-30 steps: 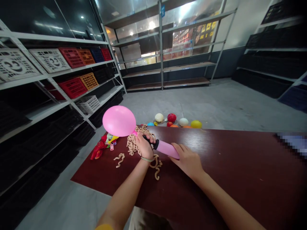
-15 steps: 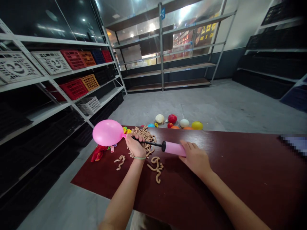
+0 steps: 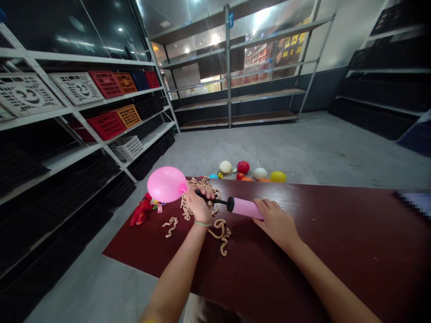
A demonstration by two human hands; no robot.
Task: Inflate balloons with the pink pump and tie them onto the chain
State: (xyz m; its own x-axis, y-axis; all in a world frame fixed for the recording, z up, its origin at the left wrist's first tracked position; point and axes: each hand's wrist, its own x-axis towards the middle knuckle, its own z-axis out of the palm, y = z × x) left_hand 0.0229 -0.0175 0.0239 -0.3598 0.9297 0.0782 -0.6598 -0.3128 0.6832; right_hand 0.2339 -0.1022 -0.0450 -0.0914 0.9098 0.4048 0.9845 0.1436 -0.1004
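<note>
Balloon [image 3: 166, 184], pink and part inflated, sits on the nozzle end of a pink hand pump [image 3: 243, 208] above the far left end of the dark red counter [image 3: 336, 251]. The left hand [image 3: 198, 204] has its grip closed round the balloon's neck and the pump's black front end. The right hand [image 3: 276, 222] has its grip wrapped round the pump's rear, with the thin black rod showing between barrel and nozzle. Curly tan unblown balloons [image 3: 220, 231] lie in a heap under and beside the left hand. Limp coloured balloons [image 3: 141, 211] rest at the counter's left edge. Blown balloons [image 3: 259, 172] lie on the floor beyond the counter, before metal shelves [image 3: 229, 67].
</note>
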